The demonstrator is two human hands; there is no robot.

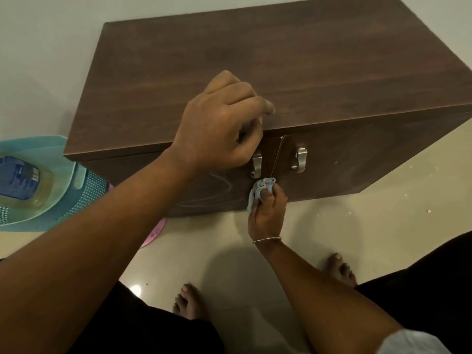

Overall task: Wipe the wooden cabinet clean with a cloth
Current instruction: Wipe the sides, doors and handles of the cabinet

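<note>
Cabinet front wiped with blue cloth gripped by right hand, left hand fingers curled over top edge

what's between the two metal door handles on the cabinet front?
In the head view, only dark wood and the thin vertical seam where the two doors meet lies between the left handle and the right handle. The cloth sits just below that seam.

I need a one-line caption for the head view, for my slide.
Right hand wipes the wooden cabinet door with a blue cloth; left hand grips its top edge.
</note>
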